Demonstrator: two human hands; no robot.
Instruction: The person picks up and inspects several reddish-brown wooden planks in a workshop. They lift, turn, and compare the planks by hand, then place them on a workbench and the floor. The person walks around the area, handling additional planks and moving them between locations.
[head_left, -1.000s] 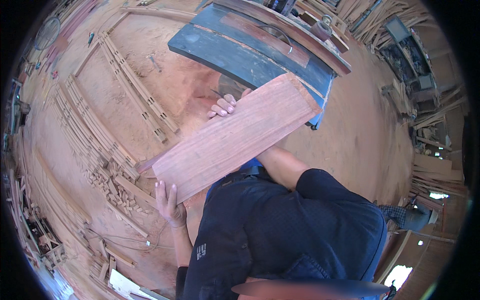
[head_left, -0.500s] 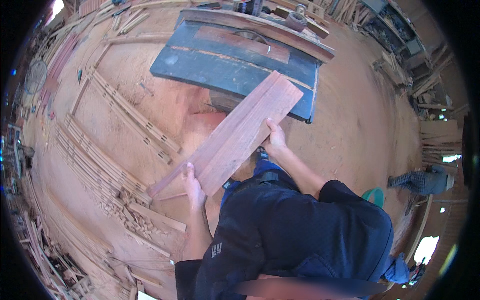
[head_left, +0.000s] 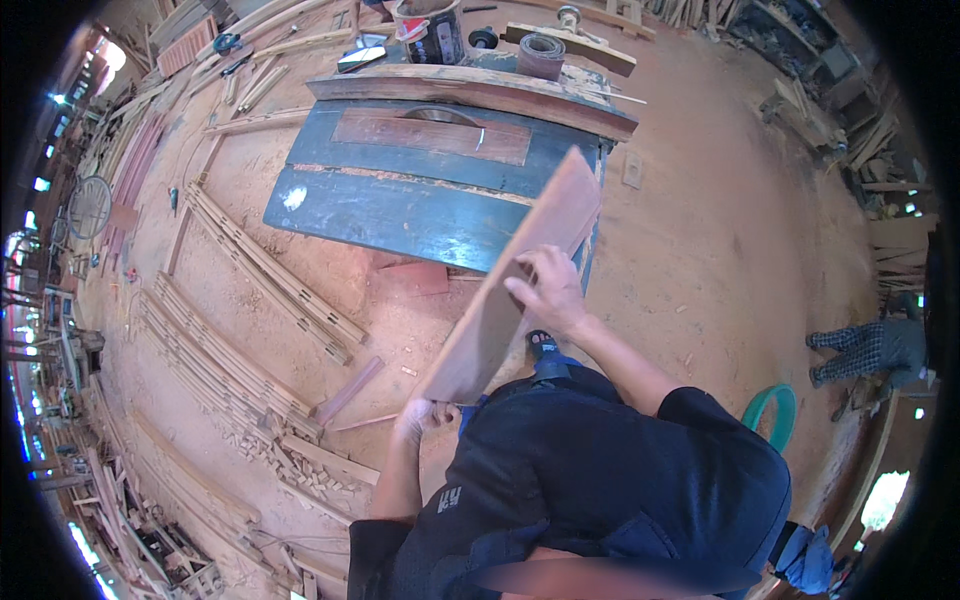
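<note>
A long reddish-brown wooden board (head_left: 480, 330) slants across in front of me, tipped up toward its edge. My left hand (head_left: 430, 414) is closed round its near end, with part of the fingers hidden by the wood. Farther along, my right hand (head_left: 553, 290) has bent fingers and thumb against the board's right-hand face, steadying it. The far end overlaps the right part of a blue-topped table saw (head_left: 400, 225); whether it touches the top I cannot tell. A blade (head_left: 440, 116) shows in the saw's wooden insert, before a wooden fence (head_left: 470, 95).
Behind the fence stand a dark bucket (head_left: 430, 35) and a roll of abrasive-looking sheet (head_left: 541, 56). Notched wooden strips (head_left: 270, 270) lie on the floor at left, near small offcuts (head_left: 300, 465). A green hoop-like object (head_left: 770, 415) and another person (head_left: 870, 350) are at right.
The board has turned from lying fairly flat to standing more on edge. My left hand has moved down and right with its near end; my right hand has shifted onto its face.
</note>
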